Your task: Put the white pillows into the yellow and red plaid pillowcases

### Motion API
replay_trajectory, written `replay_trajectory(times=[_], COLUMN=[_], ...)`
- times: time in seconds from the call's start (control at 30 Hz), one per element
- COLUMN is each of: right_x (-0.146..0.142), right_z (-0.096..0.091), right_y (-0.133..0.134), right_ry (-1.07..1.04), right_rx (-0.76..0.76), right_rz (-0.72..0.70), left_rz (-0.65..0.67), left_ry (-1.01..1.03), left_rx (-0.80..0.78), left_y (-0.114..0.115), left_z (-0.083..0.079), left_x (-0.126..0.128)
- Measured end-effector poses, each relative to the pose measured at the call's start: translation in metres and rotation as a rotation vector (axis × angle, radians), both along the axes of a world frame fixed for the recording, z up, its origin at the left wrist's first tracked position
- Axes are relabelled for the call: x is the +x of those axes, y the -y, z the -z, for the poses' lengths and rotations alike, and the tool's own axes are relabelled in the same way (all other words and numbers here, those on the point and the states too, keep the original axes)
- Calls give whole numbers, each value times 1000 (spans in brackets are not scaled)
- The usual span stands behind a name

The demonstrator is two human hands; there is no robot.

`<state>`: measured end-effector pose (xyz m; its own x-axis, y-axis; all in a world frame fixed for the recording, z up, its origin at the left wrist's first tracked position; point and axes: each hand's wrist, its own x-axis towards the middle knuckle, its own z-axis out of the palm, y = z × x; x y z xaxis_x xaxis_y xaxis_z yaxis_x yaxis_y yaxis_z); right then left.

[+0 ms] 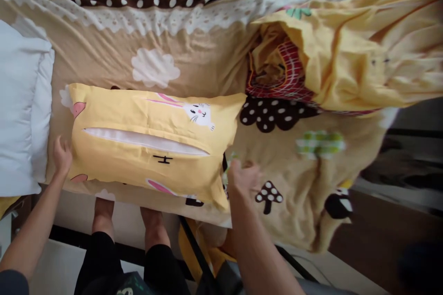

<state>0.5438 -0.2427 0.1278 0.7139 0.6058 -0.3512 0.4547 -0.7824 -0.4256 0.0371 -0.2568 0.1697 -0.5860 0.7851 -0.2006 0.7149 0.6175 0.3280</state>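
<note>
A pillow in a yellow cover (pixel 114 161) lies flat on the bed, printed with a white rabbit and pink ears. A long slit in the cover gapes along its middle, and white fabric (pixel 145 141) shows through. At the pillow's left end is my left hand (pixel 62 156), with its fingers apart and nothing seen in them. Whether it touches the cover is hard to tell. My right hand (pixel 244 176) is just off the pillow's right end, over the sheet. Motion blurs its fingers, so their grip is unclear.
A tan patterned sheet (pixel 207 60) covers the bed. Bunched yellow bedding (pixel 349 55) with a red plaid edge lies at the far right. White bedding (pixel 24 110) is at the left. My legs (pixel 100 249) stand at the bed's near edge, beside a dark metal bar (pixel 197 244).
</note>
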Motion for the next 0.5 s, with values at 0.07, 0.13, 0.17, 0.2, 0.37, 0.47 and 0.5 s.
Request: replay_trajectory(times=[0.07, 0.13, 0.17, 0.2, 0.37, 0.47, 0.5], right_x=[-36, -91, -120, -146, -158, -92, -71], right_z=[-11, -16, -16, -14, 7, 19, 21], right_y=[-31, -56, -64, -71, -83, -83, -82], right_ry=[43, -12, -60, -101, -130, -99, -91], right_rx=[106, 186, 197, 175, 29, -84, -111], right_rz=[-103, -364, -509, -708, -999, -847, -802], left_rz=[250, 510, 608, 700, 790, 578, 512], left_ry=[24, 52, 65, 80, 57, 10, 17], left_rx=[163, 133, 62, -23, -284, -368, -404], left_y=[-38, -77, -93, -106, -123, -118, -116], left_z=[-5, -2, 1, 5, 22, 27, 28], left_x=[37, 92, 122, 148, 171, 119, 104])
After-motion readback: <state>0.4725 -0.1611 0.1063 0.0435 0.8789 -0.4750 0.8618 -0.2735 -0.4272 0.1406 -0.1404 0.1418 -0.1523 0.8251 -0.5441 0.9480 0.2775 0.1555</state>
